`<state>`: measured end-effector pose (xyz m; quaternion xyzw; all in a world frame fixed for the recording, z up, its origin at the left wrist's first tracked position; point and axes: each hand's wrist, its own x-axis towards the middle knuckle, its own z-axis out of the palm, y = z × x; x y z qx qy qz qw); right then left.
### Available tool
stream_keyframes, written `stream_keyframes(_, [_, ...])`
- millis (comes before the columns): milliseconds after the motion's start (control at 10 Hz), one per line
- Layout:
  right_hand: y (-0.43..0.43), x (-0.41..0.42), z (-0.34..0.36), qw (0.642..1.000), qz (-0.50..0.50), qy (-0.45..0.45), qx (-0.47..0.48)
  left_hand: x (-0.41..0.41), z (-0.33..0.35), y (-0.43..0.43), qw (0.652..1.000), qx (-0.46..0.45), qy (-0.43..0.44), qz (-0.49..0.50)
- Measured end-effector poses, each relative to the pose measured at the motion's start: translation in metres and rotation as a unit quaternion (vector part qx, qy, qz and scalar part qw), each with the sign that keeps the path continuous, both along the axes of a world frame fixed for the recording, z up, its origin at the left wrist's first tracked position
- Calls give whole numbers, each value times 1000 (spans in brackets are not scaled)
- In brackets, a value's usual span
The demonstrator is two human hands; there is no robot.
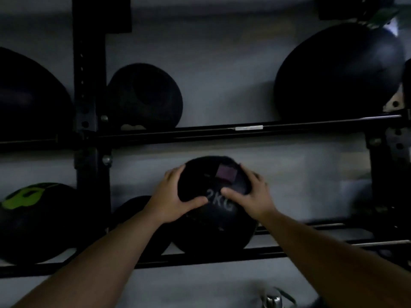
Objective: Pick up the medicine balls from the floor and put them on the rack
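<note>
My left hand point(172, 196) and right hand point(251, 193) are spread wide and pressed against either side of the black 2KG medicine ball point(213, 210), which sits between them on the lower rails of the rack point(222, 132). A green-marked ball point(33, 218) rests well left of my left hand.

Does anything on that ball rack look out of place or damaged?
Nothing clearly stands out. Both hands, left hand and right hand, hold the 2KG ball on the lower rails, beside another dark ball. The picture is too dim to judge wear.
</note>
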<state>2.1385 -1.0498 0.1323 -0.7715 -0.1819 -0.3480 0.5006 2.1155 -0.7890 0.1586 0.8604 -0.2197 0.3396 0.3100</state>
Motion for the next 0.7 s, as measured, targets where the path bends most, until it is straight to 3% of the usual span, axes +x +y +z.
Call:
stream_keyframes(100, [17,44,-24,999,-39,10,35,43,-31,-1,996,80,-23,13])
stream_keyframes(200, [16,91,-27,993,-49,11,104,87,-52,-4,994,68,-84,2])
stream_keyframes(400, [7,107,-32,995,-47,11,92,101,-57,-2,993,41,-111,0])
stream_keyframes(700, [-30,36,-22,972,-98,158,-146,31,-47,2,995,78,33,55])
